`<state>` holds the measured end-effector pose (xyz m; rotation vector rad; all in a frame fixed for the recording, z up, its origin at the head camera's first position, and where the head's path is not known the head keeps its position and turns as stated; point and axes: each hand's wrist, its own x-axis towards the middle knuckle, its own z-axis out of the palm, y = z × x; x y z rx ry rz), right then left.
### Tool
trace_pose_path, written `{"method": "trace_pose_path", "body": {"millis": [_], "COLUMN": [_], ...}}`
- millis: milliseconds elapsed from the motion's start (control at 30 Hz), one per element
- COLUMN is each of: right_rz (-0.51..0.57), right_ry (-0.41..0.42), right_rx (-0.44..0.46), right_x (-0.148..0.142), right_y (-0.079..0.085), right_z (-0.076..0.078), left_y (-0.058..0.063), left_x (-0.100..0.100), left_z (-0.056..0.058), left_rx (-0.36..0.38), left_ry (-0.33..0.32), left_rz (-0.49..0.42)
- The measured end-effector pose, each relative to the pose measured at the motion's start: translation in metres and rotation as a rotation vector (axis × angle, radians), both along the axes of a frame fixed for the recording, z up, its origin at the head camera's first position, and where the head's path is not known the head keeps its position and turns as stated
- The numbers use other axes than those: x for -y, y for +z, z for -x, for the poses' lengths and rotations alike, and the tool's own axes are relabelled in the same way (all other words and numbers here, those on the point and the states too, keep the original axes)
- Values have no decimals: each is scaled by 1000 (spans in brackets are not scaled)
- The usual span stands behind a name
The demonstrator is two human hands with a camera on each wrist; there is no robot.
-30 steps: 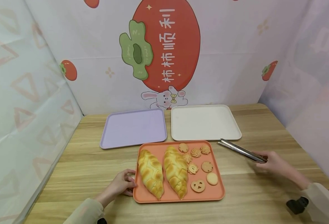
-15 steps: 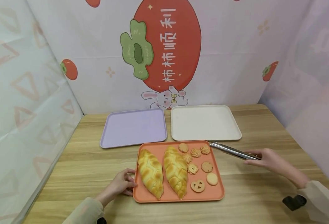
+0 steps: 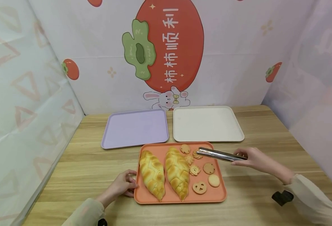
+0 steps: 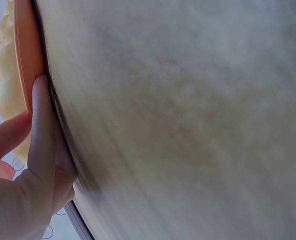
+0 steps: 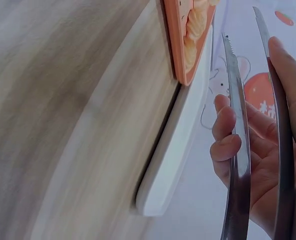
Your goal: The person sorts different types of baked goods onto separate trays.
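An orange tray [image 3: 218, 195] holds two braided loaves, one on the left [image 3: 151, 175] and one beside it [image 3: 177, 174], with several cookies on its right side, among them a pretzel-shaped one [image 3: 199, 187]. My left hand [image 3: 123, 183] pinches the tray's left rim between thumb and fingers, as the left wrist view shows. Metal tongs [image 3: 220, 155] are held in my right hand [image 3: 251, 158], their tips over the swirled cookies at the tray's upper right. One swirled cookie is mostly hidden behind them. In the right wrist view, the arms of the tongs [image 5: 240, 155] stand apart with nothing between the tips.
A purple tray [image 3: 136, 128] and a white tray [image 3: 206, 124] lie behind the orange one, with nothing on them. The wooden table [image 3: 81, 163] ends at printed cloth walls on the left, right and back.
My right hand has carried the tongs leftward, from beside the orange tray to over its upper right cookies. The left hand stays at the tray's rim.
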<state>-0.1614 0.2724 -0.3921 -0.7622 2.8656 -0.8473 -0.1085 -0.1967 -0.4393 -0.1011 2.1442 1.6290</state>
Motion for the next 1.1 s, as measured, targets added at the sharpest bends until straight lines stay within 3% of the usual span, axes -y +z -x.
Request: {"method": "trace_pose_path", "body": {"millis": [567, 900, 1100], "right_rz": [1, 3, -6], "right_ry": [152, 177, 209], "right_rx": [156, 238, 215], "right_x": [40, 52, 58], "right_y": [0, -4, -3], "right_z": [29, 39, 42], "left_y": [1, 0, 1], "left_x": [0, 1, 1], "left_z": [1, 1, 0], "left_rx": [-9, -4, -7], "left_ry": [-25, -27, -27], "left_rz": [-18, -44, -43]}}
